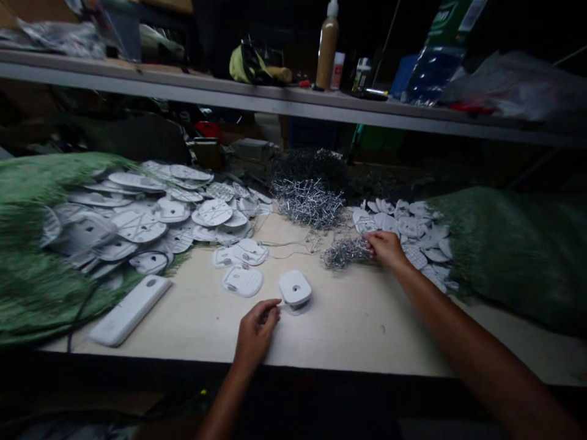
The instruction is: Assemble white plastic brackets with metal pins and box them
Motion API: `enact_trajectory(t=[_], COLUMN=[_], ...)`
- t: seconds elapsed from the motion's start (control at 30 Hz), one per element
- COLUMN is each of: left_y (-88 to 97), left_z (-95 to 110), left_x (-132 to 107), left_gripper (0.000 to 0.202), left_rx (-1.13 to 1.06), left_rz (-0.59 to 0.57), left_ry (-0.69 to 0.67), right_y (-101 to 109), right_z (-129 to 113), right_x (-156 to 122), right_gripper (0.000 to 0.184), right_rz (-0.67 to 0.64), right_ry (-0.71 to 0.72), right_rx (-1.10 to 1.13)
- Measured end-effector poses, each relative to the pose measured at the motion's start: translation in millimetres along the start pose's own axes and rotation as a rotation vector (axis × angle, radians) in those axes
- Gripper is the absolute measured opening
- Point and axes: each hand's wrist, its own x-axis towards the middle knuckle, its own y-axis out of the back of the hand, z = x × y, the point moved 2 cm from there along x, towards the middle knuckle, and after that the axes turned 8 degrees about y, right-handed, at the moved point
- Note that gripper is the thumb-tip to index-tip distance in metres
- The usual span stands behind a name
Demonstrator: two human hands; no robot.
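My left hand (257, 330) rests low over the table, fingers loosely curled and a gap between thumb and forefinger. Its fingertips are at the left edge of a rounded white plastic part (295, 287) with a hole in its top; whether they touch it is hard to tell. Beneath that part lies another flat piece, with something metallic between them. My right hand (385, 247) is closed in a pinch at the right side of a small heap of thin metal springs or wire pieces (343, 252). What lies between its fingertips is too small to make out.
Several white plates (243, 280) lie left of the part, before a large pile (137, 226) spilling from a green sack (27, 256). Screws or pins (307, 201) are heaped behind. More white pieces (413, 229) lie right. A long white block (131, 310) sits front left. A shelf (257, 96) crosses above.
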Motion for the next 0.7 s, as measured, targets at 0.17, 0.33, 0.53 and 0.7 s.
enact_trajectory(t=[0.17, 0.33, 0.53, 0.7], left_y=[0.9, 2.4, 1.8, 2.1], left_z=[-1.5, -2.4, -3.5, -1.4], left_x=[0.2, -0.2, -0.8, 1.5], left_gripper=[0.041, 0.040, 0.039, 0.040], left_rx=[0.002, 0.004, 0.007, 0.010], left_rz=[-0.010, -0.005, 0.006, 0.005], left_ry=[-0.001, -0.007, -0.019, -0.014], right_y=[5.3, 8.7, 11.2, 12.2], right_z=[-14.3, -21.3, -28.7, -36.1], right_x=[0.3, -0.9, -1.2, -17.0], right_gripper=[0.037, 0.037, 0.039, 0.045], right_rz=[0.000, -0.009, 0.015, 0.062], right_ry=[-0.002, -0.034, -0.032, -0.012], right_rx=[-0.027, -0.036, 0.013, 0.148])
